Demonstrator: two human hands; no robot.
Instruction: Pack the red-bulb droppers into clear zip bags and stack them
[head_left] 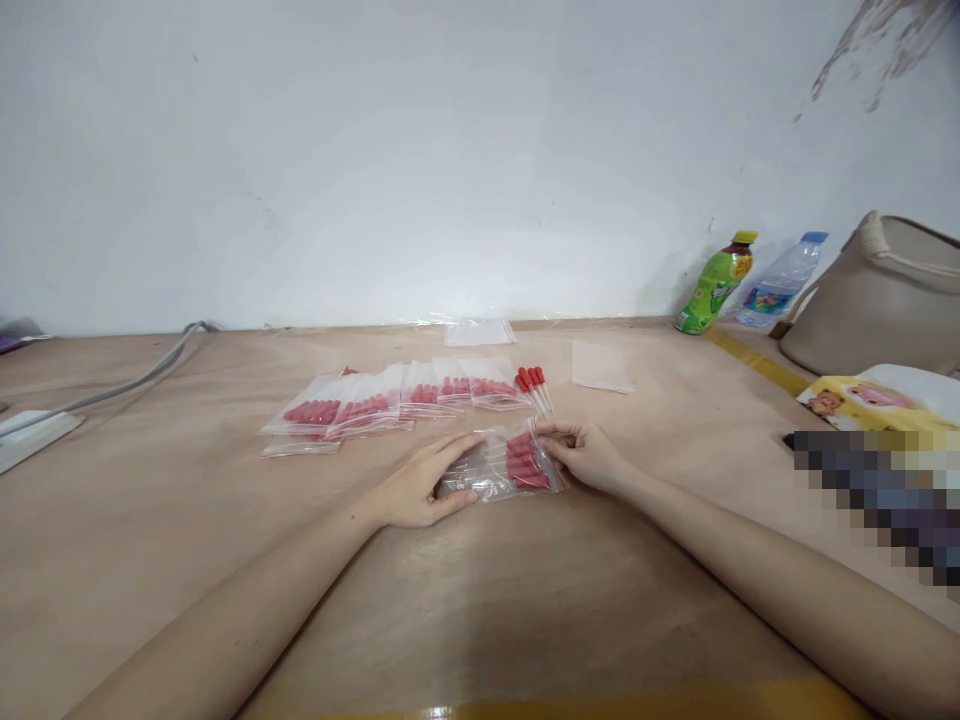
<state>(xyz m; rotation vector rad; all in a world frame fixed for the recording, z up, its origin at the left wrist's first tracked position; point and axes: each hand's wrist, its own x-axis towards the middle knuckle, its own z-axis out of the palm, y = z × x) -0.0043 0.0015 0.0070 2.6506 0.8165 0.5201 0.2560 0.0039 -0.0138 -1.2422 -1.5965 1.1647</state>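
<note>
left hand (417, 487) lies on clear bag (487, 478), fingers parted; right hand (591, 456) pinches its edge. closing appears underway; next move needs even pressure.

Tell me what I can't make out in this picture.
All in the head view:
Right hand: some fingers hidden by the hand itself.
Overlapping small bags: lower ones partly covered by those above.
Grey-beige container: cut off by the right edge.
Dark object: blurred by pixelation.
Clear bottle: label print too small to read.
</note>
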